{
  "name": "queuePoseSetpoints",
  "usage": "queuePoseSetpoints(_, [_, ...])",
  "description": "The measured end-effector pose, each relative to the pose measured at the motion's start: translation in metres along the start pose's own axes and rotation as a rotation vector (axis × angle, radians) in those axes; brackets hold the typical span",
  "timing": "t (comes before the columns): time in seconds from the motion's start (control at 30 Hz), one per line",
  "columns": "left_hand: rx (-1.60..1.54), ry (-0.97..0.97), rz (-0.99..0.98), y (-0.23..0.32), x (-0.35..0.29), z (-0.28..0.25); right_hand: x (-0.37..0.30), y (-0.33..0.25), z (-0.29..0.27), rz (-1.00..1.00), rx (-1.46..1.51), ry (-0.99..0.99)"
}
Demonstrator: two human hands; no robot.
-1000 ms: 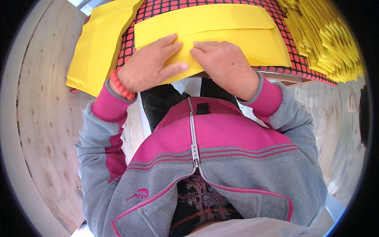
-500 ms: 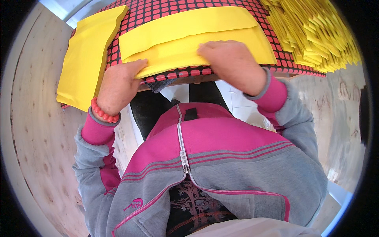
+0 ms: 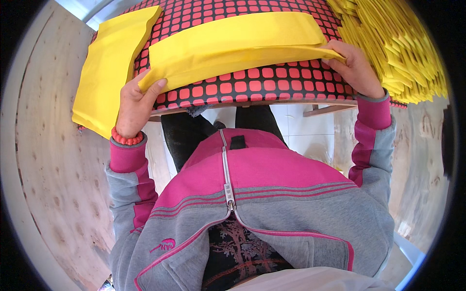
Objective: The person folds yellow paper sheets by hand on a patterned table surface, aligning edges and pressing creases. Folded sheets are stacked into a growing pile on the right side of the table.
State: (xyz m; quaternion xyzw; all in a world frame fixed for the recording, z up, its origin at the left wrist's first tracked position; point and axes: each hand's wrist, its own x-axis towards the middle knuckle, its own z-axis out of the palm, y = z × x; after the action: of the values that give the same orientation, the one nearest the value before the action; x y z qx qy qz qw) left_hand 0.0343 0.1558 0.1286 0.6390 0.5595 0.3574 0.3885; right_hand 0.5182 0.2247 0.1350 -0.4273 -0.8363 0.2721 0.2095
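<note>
A long sheet of yellow fabric [image 3: 233,41] lies across the table in front of me, its near edge lifted and folded up toward the far part. My left hand [image 3: 137,100], with a red beaded bracelet at its wrist, pinches the near left corner between thumb and fingers. At the other end my right hand [image 3: 355,68] grips the near right corner, fingers closed on it. Between the two hands the near flap hangs slightly raised, and a fold line runs along the sheet's length.
On the left of the table rests a flat stack of yellow fabric [image 3: 109,68]. A big heap of folded yellow pieces [image 3: 395,48] fills the far right. Red squares on black pattern the tablecloth [image 3: 252,87]. A wooden bar [image 3: 330,107] shows below the table edge.
My right hand has moved from the sheet's near middle to its right corner. The near edge has been lifted and folded away from me, uncovering more tablecloth.
</note>
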Motion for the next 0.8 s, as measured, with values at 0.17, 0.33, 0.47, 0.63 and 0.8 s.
queuePoseSetpoints(0.17, [-0.08, 0.141, 0.023, -0.01, 0.005, 0.008, 0.012, 0.017, -0.001, 0.123, 0.266, 0.117])
queuePoseSetpoints(0.33, [-0.128, 0.275, 0.09, -0.027, 0.013, 0.02, 0.026, 0.032, 0.011, -0.021, 0.268, 0.202])
queuePoseSetpoints(0.47, [-0.037, 0.375, 0.155, -0.035, 0.022, 0.024, 0.038, 0.038, 0.021, -0.023, 0.088, 0.318])
queuePoseSetpoints(0.63, [0.162, 0.457, 0.188, -0.039, 0.029, 0.025, 0.037, 0.032, 0.027, 0.046, -0.044, 0.406])
queuePoseSetpoints(0.8, [0.251, 0.513, 0.208, -0.034, 0.031, 0.031, 0.035, 0.027, 0.026, 0.143, -0.097, 0.372])
